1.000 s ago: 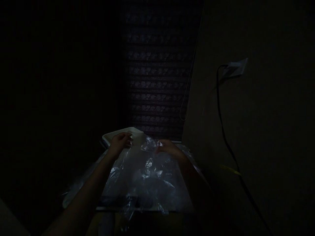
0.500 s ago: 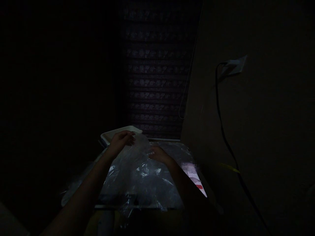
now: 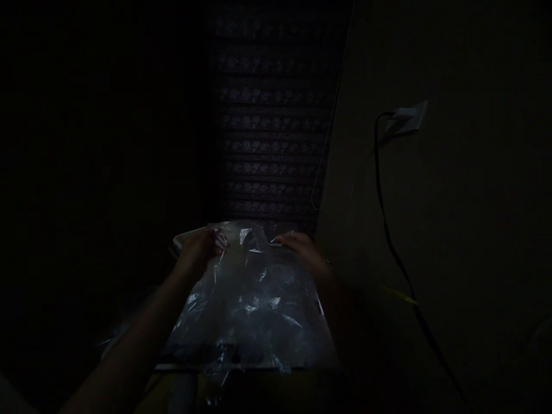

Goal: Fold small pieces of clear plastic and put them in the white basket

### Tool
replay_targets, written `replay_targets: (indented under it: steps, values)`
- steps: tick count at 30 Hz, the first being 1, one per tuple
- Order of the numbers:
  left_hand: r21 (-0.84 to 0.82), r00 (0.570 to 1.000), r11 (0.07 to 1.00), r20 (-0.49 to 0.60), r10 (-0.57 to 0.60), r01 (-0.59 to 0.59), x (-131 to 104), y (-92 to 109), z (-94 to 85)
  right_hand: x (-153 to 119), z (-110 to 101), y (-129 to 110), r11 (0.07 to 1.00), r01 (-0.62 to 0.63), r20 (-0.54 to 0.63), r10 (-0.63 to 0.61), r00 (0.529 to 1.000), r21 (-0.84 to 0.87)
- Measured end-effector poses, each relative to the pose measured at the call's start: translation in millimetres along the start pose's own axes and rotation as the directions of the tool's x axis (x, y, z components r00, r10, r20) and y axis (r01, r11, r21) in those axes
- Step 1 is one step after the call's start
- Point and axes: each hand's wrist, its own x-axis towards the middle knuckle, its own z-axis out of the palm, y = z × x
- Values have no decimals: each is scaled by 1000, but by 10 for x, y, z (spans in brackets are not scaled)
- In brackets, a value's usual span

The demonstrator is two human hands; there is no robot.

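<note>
A clear, crinkled plastic sheet (image 3: 252, 282), possibly a bag, lies over the small table and hangs past its front edge. Its far part is raised between both hands. My left hand (image 3: 198, 247) is closed on the upper left of the plastic, fingers seen partly through it. Gripping the upper right part, my right hand (image 3: 302, 247) has its fingers pressed together. Behind the plastic and my left hand, a pale shallow tray (image 3: 183, 237) shows at one corner. Dim light blurs the plastic's outline.
A patterned blind (image 3: 263, 144) hangs beyond the table, with a thin cord at its right. On the right wall (image 3: 474, 201), a plug sits in a socket (image 3: 418, 118), and its black cable (image 3: 390, 236) runs down past a yellow strip (image 3: 399, 295).
My right hand has moved up and to the right, and the plastic's far part has risen and spread between my hands. My arm and the plastic now mostly cover a bright printed area.
</note>
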Motion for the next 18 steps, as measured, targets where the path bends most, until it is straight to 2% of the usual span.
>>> replay_targets:
  steps: [3, 6, 10, 12, 13, 16, 17, 18]
  values:
    - [-159, 997, 986, 69, -46, 57, -36, -1, 7, -8, 16, -88, 996, 83, -58, -82, 995, 13]
    - [-227, 991, 968, 95, -90, 110, -98, 9, 36, -24, -5, -238, 983, 182, -169, -177, 970, 17]
    - [-229, 969, 956, 204, -139, 185, -291, -31, 126, -74, -54, -511, 947, 291, -342, -322, 883, -138]
    - [-153, 933, 956, 300, -197, 250, -419, -94, 155, -72, -51, -575, 924, 287, -350, -365, 863, -254]
    - [-112, 906, 951, 353, -233, 288, -480, -134, 157, -55, -40, -567, 913, 271, -331, -368, 869, -305]
    - [92, 785, 912, 479, -393, 401, -604, -270, 106, 49, 22, -370, 889, 188, -224, -301, 927, -418]
    - [175, 751, 898, 496, -435, 404, -618, -318, 74, 91, 50, -257, 881, 154, -189, -262, 946, -448]
    - [255, 737, 887, 493, -462, 385, -618, -369, 40, 132, 80, -130, 868, 126, -146, -220, 964, -480]
